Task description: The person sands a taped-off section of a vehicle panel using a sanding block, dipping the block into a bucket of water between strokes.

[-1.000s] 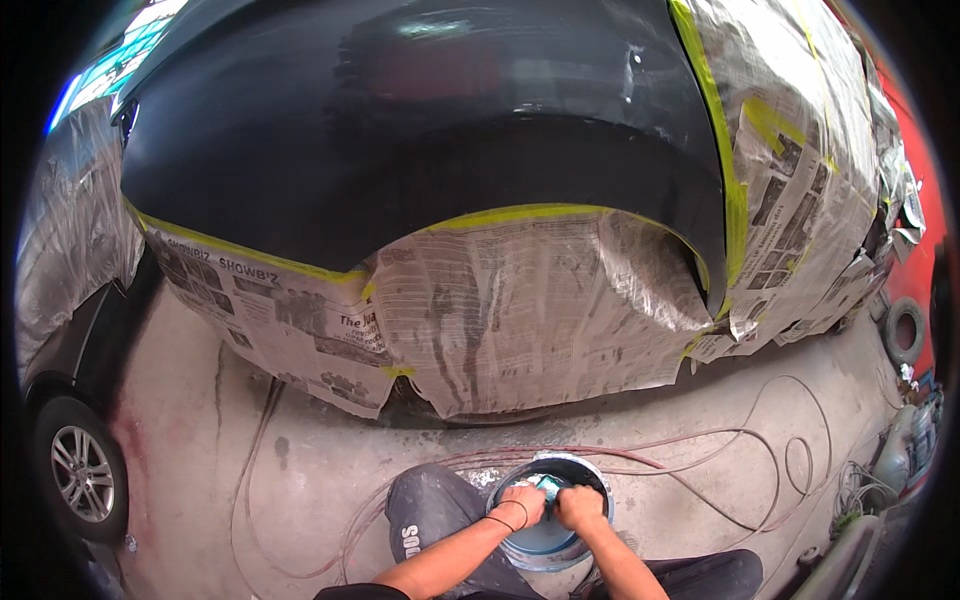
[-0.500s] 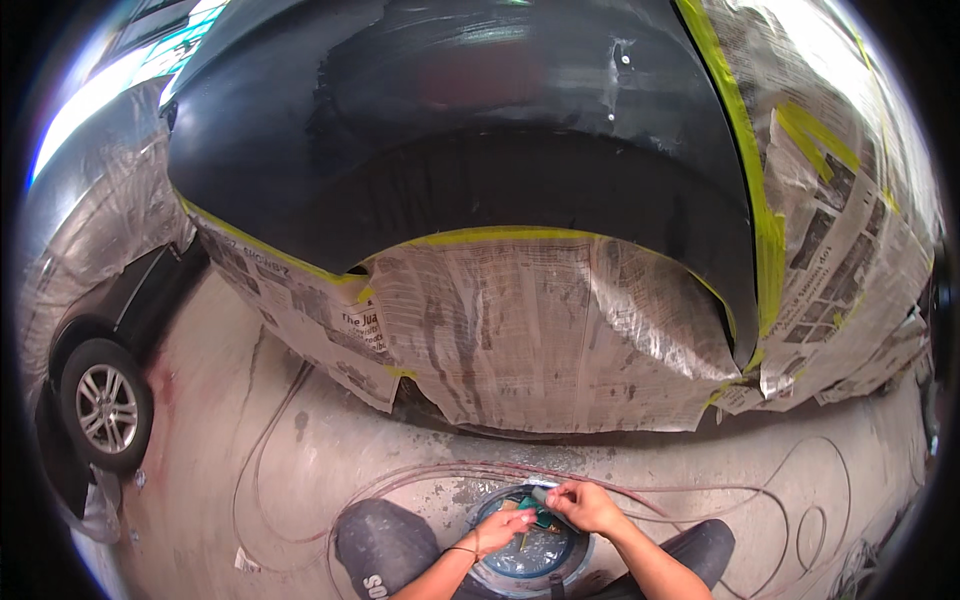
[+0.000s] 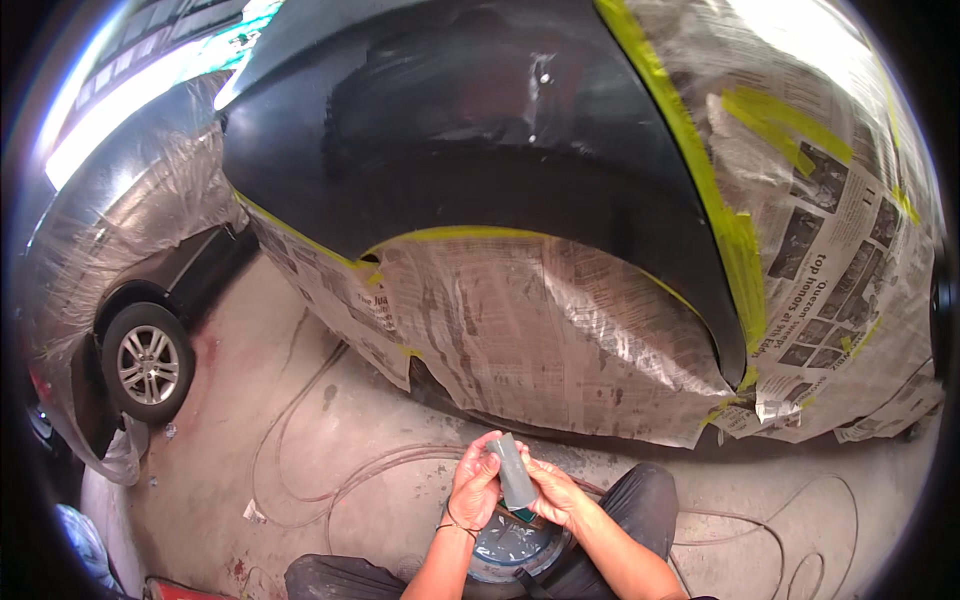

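Observation:
A grey strip of sandpaper (image 3: 514, 474) is raised above the bucket between my hands, its flat face toward me. My left hand (image 3: 474, 486) pinches its left edge, thumb on the front. At the right edge my right hand (image 3: 553, 492) grips it with closed fingers. Beneath them, between my knees, stands a round bucket (image 3: 483, 570) of water. Something green (image 3: 523, 514) shows at the bucket's far side, partly hidden by my hands. Ahead is a dark car fender (image 3: 440, 160) with a few pale spots.
Newspaper (image 3: 500, 330) covers the wheel arch, edged with yellow-green tape (image 3: 690, 150). Hoses (image 3: 345, 478) loop over the concrete floor (image 3: 225, 450). Another car with a silver wheel (image 3: 149, 363) stands at left under plastic sheeting (image 3: 130, 205). A red object (image 3: 180, 590) sits at the lower left.
Both hands have risen from over the bucket, and the sandpaper is now spread flat between them. My view has shifted, moving the fender leftward in the picture.

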The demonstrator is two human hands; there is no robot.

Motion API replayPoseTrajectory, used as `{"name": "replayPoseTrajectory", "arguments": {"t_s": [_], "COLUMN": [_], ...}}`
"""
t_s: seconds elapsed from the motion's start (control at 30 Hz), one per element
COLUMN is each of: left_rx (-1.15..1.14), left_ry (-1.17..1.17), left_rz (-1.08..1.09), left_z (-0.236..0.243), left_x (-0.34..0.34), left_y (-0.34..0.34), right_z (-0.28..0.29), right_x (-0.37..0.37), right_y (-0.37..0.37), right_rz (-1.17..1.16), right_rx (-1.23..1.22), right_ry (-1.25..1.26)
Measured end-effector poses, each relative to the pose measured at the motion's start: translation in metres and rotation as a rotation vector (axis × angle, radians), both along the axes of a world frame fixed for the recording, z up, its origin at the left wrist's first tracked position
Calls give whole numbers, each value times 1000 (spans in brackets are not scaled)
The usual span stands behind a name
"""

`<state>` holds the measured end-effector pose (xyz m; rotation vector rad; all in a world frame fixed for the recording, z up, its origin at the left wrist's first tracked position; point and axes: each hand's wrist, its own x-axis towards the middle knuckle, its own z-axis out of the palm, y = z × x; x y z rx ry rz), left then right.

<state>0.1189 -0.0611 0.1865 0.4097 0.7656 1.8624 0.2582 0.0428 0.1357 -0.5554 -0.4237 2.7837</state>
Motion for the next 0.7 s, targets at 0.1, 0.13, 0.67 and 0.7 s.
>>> {"name": "replayPoseTrajectory", "arguments": {"t_s": [0.1,0.13,0.67,0.7], "left_rx": [-85,-139,-246,-258], "left_ry": [187,312,1262,1297], "left_rz": [92,129,412,412], "left_z": [15,24,130,137], "left_x": [-14,-19,-58,-55], "left_y": [-1,-4,61,57], "right_z": [2,15,371,376], "right_x": [4,8,-204,-188], "right_y": [22,26,127,124], "right_rz": [60,65,-1222,-1269], "right_rx": [1049,1437,2739,2730], "right_ry": [-502,-703,-528,-634]}}
